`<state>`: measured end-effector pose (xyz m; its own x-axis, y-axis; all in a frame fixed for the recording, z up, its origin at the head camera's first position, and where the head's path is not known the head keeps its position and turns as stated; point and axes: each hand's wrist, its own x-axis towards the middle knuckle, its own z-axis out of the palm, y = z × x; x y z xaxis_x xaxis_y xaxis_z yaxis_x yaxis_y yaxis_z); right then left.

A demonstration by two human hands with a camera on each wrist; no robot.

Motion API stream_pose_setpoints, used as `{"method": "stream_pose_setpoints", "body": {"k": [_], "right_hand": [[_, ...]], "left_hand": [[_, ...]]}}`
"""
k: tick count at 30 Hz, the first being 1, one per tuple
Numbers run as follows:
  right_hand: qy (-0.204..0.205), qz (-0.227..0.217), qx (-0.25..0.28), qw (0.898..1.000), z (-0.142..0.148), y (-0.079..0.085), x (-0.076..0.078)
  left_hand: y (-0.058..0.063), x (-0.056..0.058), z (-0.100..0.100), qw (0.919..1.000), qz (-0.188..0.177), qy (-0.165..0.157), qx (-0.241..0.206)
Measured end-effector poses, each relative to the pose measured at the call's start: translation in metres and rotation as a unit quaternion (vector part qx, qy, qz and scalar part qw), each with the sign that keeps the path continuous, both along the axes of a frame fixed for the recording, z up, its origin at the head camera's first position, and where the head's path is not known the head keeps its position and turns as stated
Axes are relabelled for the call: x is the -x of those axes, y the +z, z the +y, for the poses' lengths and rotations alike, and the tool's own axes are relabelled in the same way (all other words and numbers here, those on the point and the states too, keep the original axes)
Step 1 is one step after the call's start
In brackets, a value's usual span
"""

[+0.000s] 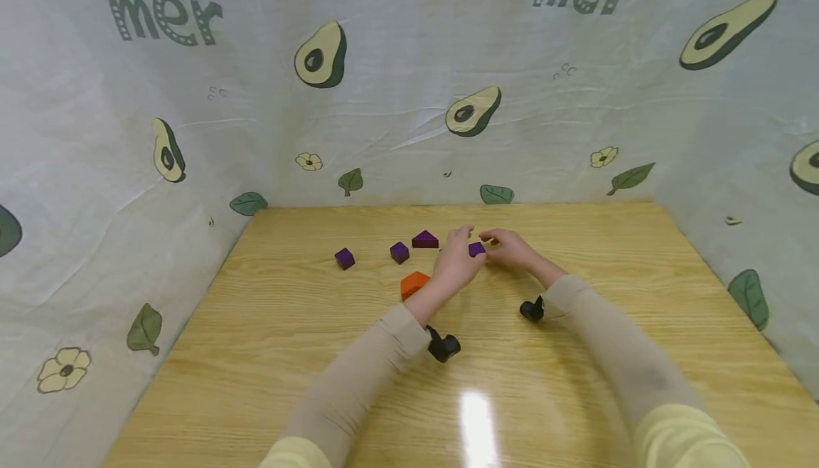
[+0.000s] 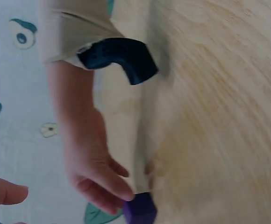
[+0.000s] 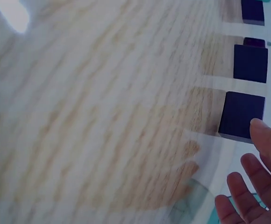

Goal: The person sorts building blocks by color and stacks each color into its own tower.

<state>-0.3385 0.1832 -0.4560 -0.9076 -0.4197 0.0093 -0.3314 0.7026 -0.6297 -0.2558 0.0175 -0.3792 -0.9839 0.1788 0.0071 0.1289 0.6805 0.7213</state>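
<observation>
A purple cube (image 1: 476, 248) sits on the wooden table between the two hands. My right hand (image 1: 512, 249) reaches in from the right, its fingers spread apart. In the right wrist view, a digit of the right hand (image 3: 261, 177) touches the corner of the nearest purple cube (image 3: 238, 114), while the other fingers stay clear of it. My left hand (image 1: 457, 262) is at the cube's left side, fingers extended. The left wrist view shows only left fingertips (image 2: 4, 191), apart from the purple cube (image 2: 140, 210).
Left of the hands stand a purple triangular prism (image 1: 425, 240) and two more purple cubes, one nearer (image 1: 399, 252) and one farther left (image 1: 344, 259). An orange block (image 1: 414, 284) is partly hidden behind the left wrist. A patterned cloth (image 1: 397, 148) encloses the table.
</observation>
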Motion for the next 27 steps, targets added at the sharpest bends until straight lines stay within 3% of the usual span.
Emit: {"method": "stream_pose_setpoints", "body": {"k": [5, 12, 16, 22, 27], "right_hand": [[0.008, -0.015, 0.022, 1.000, -0.002, -0.002, 0.003], [0.030, -0.030, 0.063, 0.997, -0.002, -0.010, 0.007], [0.041, -0.035, 0.069, 0.996, -0.002, -0.010, 0.009], [0.040, -0.040, 0.072, 0.996, 0.001, -0.009, 0.010], [0.036, -0.042, 0.071, 0.996, 0.005, -0.010, 0.010]], "left_hand": [[-0.033, 0.016, 0.020, 0.9980, -0.007, 0.063, -0.004], [-0.065, 0.028, 0.034, 0.9943, -0.012, 0.101, 0.029], [-0.073, 0.031, 0.039, 0.9911, -0.017, 0.115, 0.066], [-0.074, 0.038, 0.041, 0.9889, -0.004, 0.126, 0.078], [-0.077, 0.042, 0.041, 0.9876, -0.001, 0.114, 0.107]]}}
